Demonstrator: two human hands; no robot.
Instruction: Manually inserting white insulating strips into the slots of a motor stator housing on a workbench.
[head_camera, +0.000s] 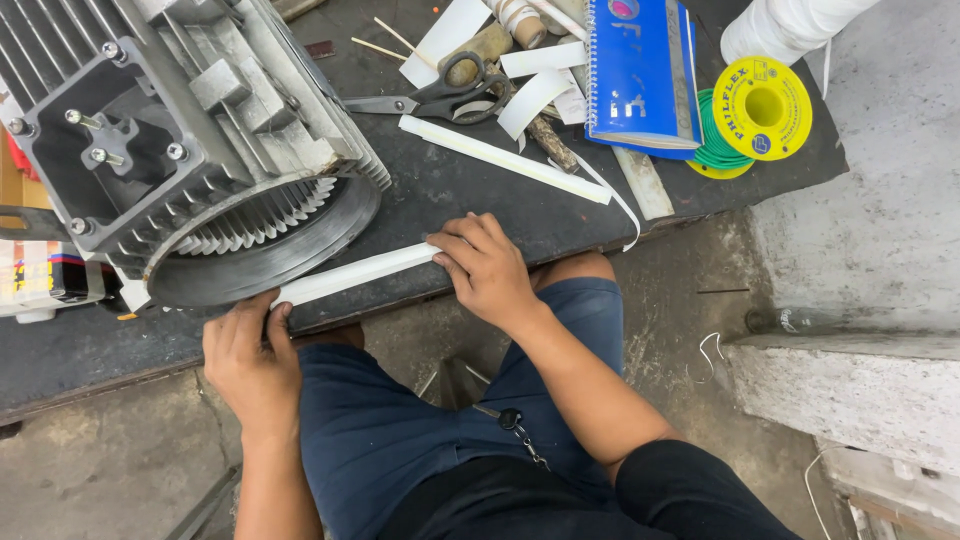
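Observation:
A long white folded paper strip (350, 275) lies along the front edge of the dark workbench (470, 195). My left hand (250, 355) pinches its left end, just below the open mouth of a grey finned motor housing (200, 140). My right hand (487, 265) presses down on the strip's right end with the fingers curled over it. Both hands hold the strip stretched flat between them.
Behind lie a second white strip (500, 158), black-handled scissors (440, 98), a blue spiral notebook (640, 70), a yellow spool of green wire (760, 110), paper scraps and wooden sticks. A white roll (790, 25) sits far right. Concrete floor and a step are at right.

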